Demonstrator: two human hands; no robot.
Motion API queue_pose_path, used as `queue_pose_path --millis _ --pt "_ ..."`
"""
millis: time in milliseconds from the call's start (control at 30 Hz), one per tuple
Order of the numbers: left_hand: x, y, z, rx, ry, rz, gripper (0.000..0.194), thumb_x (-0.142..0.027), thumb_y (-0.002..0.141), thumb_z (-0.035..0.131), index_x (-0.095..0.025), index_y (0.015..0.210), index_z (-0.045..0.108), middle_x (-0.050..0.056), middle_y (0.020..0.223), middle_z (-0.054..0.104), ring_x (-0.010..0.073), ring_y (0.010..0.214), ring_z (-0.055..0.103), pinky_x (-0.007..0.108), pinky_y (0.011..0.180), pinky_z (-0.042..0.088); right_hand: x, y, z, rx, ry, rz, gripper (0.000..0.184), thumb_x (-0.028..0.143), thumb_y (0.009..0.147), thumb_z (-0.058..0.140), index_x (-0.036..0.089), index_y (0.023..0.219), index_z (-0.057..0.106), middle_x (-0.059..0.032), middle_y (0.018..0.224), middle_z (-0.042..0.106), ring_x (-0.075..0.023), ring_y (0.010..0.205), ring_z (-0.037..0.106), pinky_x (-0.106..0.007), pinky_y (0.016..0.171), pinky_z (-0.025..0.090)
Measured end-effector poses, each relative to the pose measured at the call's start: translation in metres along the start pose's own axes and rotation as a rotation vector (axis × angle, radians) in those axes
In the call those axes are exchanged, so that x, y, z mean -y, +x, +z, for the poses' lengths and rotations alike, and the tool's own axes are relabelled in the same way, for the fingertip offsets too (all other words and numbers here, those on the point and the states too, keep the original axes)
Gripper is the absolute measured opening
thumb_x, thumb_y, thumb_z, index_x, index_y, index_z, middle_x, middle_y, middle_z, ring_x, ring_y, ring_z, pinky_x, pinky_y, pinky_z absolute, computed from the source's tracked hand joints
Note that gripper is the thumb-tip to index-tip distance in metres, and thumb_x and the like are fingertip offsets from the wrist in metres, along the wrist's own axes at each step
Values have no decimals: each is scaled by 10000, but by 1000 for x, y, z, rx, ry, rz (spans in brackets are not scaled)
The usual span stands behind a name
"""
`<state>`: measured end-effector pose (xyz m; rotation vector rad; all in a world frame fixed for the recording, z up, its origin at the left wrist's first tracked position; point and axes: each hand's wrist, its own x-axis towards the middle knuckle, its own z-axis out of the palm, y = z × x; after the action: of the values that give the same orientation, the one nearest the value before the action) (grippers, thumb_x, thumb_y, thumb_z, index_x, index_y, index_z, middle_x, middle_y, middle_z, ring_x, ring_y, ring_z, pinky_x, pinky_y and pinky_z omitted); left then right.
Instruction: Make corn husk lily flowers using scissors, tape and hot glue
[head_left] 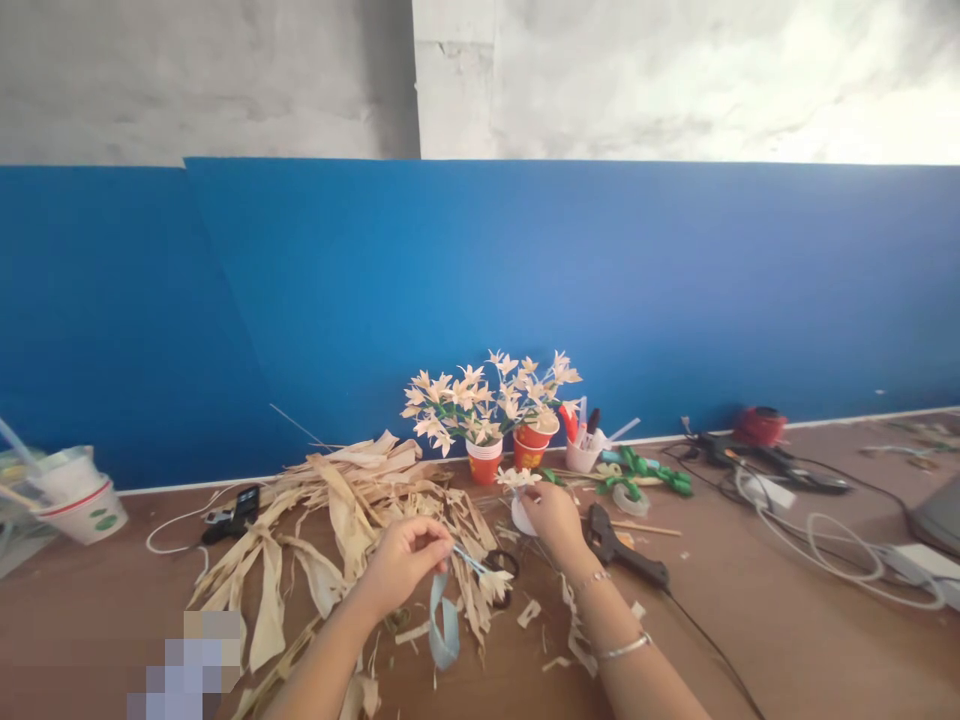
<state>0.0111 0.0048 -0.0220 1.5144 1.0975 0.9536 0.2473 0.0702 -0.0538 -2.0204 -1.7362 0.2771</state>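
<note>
My left hand [411, 560] is closed in a pinch on the thin light-blue stem of a pale husk flower [495, 586], whose bloom points right and down. A light-blue ribbon [445, 635] hangs in a loop below these fingers. My right hand [555, 518] is at a small white cup [521, 517], fingers curled in beside another pale flower [517, 479] at the cup's top. Its fingertips are partly hidden, so whether they grip the flower or the cup does not show. Behind, finished-looking flowers [465, 400] stand in red and white paper cups [484, 462].
Dried corn husks [337, 500] are heaped on the left, with scraps around. Dark-handled scissors [504, 565] lie between my hands. A glue gun [626, 555] with its cord is on the right, near green ribbon pieces [637, 470]. White cables [840, 570] lie farther right; a blue panel [480, 280] stands behind.
</note>
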Motion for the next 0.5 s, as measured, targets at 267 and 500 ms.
queue_pose_path --millis 267,500 --pt "1 1 4 -34 -91 -36 213 -358 672 676 -154 684 617 -17 561 593 135 552 550 257 608 421 -8 4 0 -25 59 42 243 254 856 458 144 887 673 -118 828 713 -221 784 650 -261 618 374" --pt "4 2 5 -34 -198 -80 265 -386 645 715 -148 703 612 -26 565 587 122 532 548 253 584 418 11 -8 -31 -288 313 -28 313 368 847 463 126 881 659 -136 828 696 -236 760 624 -298 676 414"
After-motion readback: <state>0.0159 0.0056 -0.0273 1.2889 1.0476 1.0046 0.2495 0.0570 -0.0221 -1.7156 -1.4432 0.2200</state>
